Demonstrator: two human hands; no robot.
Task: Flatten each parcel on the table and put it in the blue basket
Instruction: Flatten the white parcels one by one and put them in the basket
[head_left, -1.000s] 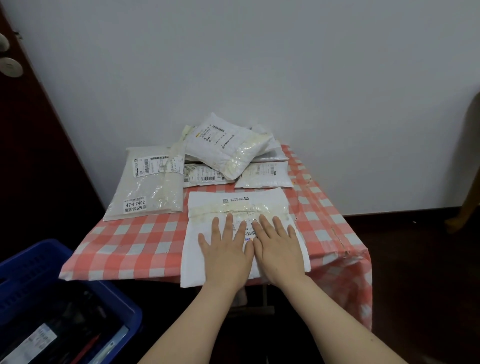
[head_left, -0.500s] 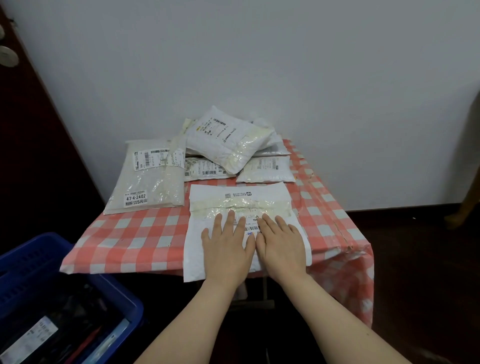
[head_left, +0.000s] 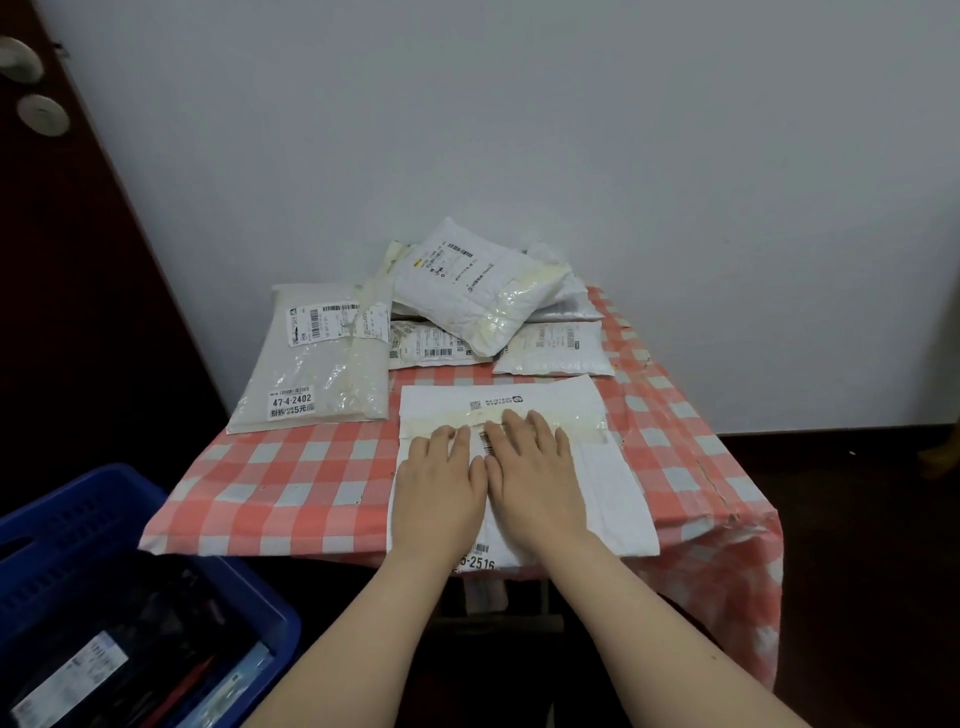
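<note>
Noting the blue perforated plastic basket (head_left: 104, 525) at lower left of frame, nearest, already holding dark wrapped items and a labelled packet. Pressing down at lower centre with left hand (head_left: 441, 483) and right hand (head_left: 535, 467), palms flat and side by side. Working on the flat white plastic mailer parcel (head_left: 608, 488), lying at the near edge of the table covered in red-and-white checked cloth (head_left: 291, 478) and seemingly overhanging it a little. Holding left fingers (head_left: 452, 436) straight and close together, right fingers (head_left: 535, 423) straight and slightly fanned; gripping nothing.

Having slid both hands away from the body over the last second: fingertips now reaching the yellowish tape band (head_left: 582, 421) across the parcel, uncovering a printed label (head_left: 478, 558) at its near end. Reading this as a smoothing stroke nearly run its length; probably close to carrying the parcel left to the basket.

Leaving untouched, further up frame: long grey taped plastic parcel (head_left: 322, 374) at centre left, then heap of puffy white bags (head_left: 467, 286) against the wall, all waiting for flattening.
</note>
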